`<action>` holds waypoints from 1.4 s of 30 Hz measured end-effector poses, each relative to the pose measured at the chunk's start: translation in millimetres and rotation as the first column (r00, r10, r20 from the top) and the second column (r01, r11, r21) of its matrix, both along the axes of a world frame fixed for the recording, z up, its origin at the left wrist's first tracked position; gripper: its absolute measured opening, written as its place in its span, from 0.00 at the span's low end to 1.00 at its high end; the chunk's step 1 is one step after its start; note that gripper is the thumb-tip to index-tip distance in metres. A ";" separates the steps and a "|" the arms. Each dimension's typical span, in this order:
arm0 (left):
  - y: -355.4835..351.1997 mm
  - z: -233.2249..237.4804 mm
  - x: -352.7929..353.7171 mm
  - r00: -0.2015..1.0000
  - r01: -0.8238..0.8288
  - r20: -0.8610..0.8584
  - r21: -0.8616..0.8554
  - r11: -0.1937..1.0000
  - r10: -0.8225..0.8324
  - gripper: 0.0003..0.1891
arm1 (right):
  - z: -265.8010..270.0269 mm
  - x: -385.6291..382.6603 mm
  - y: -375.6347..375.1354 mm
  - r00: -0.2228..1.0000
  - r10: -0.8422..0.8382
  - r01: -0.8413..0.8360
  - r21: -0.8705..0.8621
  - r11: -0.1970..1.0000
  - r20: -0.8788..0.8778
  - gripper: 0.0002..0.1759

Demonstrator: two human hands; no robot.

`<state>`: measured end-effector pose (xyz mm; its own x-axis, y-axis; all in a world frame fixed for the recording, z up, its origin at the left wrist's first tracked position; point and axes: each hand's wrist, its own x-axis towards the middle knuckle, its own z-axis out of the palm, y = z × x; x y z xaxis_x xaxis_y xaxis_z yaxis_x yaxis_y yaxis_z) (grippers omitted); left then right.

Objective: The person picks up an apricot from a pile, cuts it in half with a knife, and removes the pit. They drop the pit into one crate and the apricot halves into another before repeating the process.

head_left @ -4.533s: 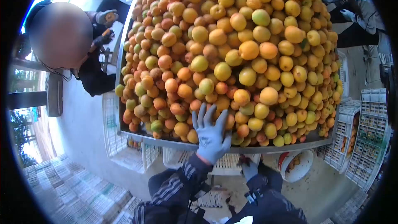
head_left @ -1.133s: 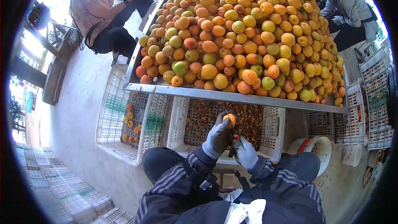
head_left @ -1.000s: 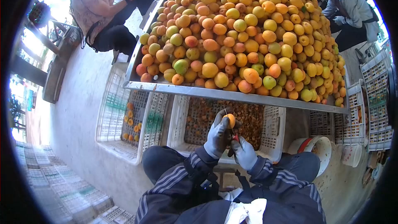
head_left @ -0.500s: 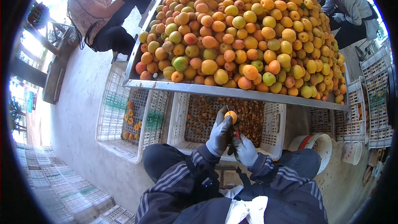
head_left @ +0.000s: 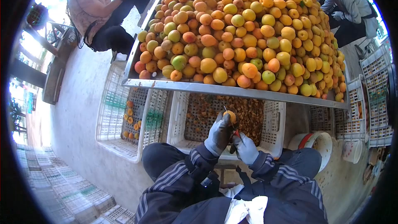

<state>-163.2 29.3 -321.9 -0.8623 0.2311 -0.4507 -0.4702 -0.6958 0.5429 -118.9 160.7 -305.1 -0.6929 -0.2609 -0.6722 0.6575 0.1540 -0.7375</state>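
Note:
My gloved left hand (head_left: 218, 136) is closed around an apricot (head_left: 230, 117), above the crate in front of my knees. My gloved right hand (head_left: 245, 148), just beside it, grips a small tool with a red handle (head_left: 236, 133), which looks like a knife. A thin metal tip (head_left: 225, 108) shows at the far side of the apricot; most of the blade is hidden by fruit and fingers. Beneath both hands stands a white plastic crate (head_left: 176, 120) with many cut, orange-brown pieces (head_left: 251, 112) in it.
A metal-edged table (head_left: 232, 90) piled with apricots (head_left: 248, 41) stands ahead. On the left is a crate (head_left: 120, 149) with apricot halves (head_left: 130, 112). A white bucket (head_left: 325, 149) and stacked crates (head_left: 379, 99) are at right. Two people (head_left: 93, 6) (head_left: 352, 8) sit alongside the table.
The apricot has turned slightly in my left hand, and both hands stay close together in nearly the same place. The person at left has lowered a gloved hand a little.

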 end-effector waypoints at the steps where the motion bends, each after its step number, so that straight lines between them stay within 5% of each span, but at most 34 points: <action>1: 0.2 3.3 -0.5 0.995 -0.024 -0.093 -0.069 0.997 0.018 0.19 | 2.1 -0.2 -1.7 1.000 0.000 0.000 -0.001 1.000 0.000 0.18; 4: 6.4 6.0 2.2 0.980 -0.113 -0.180 -0.134 0.985 0.088 0.18 | 4.7 0.5 -6.1 0.968 -0.034 0.015 -0.076 0.997 -0.249 0.17; 6: 8.9 5.2 3.9 0.974 -0.174 -0.172 -0.134 0.976 0.150 0.18 | -0.2 1.9 -5.8 0.921 0.052 -0.036 0.049 0.998 -0.385 0.17; 12: 12.4 2.3 8.2 0.982 -0.163 0.097 0.037 0.986 0.159 0.17 | -23.1 8.7 -3.4 0.872 0.049 -0.001 0.098 0.995 -0.488 0.17; 14: 10.9 -6.9 5.3 0.989 -0.125 0.112 0.252 0.960 0.099 0.16 | -13.2 4.8 -1.9 0.936 0.030 -0.004 0.073 0.997 -0.351 0.17; 17: 8.2 -14.8 5.5 0.996 -0.083 0.027 0.191 0.978 0.080 0.16 | 9.8 -1.4 -1.2 0.993 -0.027 0.026 -0.007 1.000 -0.112 0.16; 18: 8.8 -17.8 5.6 0.992 -0.091 -0.086 0.050 0.995 0.095 0.16 | 12.6 -2.2 -2.4 0.998 -0.062 0.062 -0.063 0.996 -0.008 0.16; 22: 10.6 -0.9 6.5 0.990 -0.135 -0.038 -0.025 0.990 0.134 0.17 | 2.6 2.3 -4.4 0.982 -0.011 0.003 -0.041 0.999 -0.189 0.16; 24: 8.3 10.3 3.3 0.960 -0.189 0.238 0.163 0.968 0.148 0.20 | -17.6 12.0 -4.9 0.915 0.014 -0.004 0.027 1.000 -0.404 0.16; 30: 4.3 1.5 1.2 0.925 -0.190 0.363 0.191 0.963 0.110 0.23 | -3.1 8.8 -3.6 0.913 0.134 -0.082 0.148 0.986 -0.384 0.17; 34: 1.8 -3.2 -2.5 0.871 -0.232 0.470 0.132 0.964 0.145 0.24 | -11.0 8.7 2.9 0.943 0.140 -0.134 0.042 0.990 -0.301 0.16; 37: -9.7 -28.1 -2.4 0.909 -0.280 0.381 0.249 0.927 0.172 0.26 | 21.0 4.8 6.5 0.884 0.404 -0.354 0.224 0.908 -0.237 0.12; 39: -10.7 -28.7 -3.6 0.954 -0.213 0.282 0.409 0.887 0.099 0.27 | 26.1 4.5 7.0 0.931 0.003 -0.003 0.001 1.000 -0.366 0.07; 40: 1.3 4.8 -4.8 0.898 -0.245 0.421 0.237 0.940 0.128 0.27 | 20.2 -2.6 11.1 0.918 -0.225 0.163 -0.206 0.965 -0.327 0.05; 42: 8.7 -3.8 2.7 0.914 -0.182 0.403 0.291 0.939 0.052 0.25 | 27.0 -12.0 21.9 0.859 -0.382 0.257 -0.358 0.898 -0.342 0.08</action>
<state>-160.5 38.0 -325.7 -0.6658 0.3254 -0.6714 -0.5006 -0.8621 0.0786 -130.9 182.6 -278.1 -0.9601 -0.1173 -0.2537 0.2769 -0.2753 -0.9206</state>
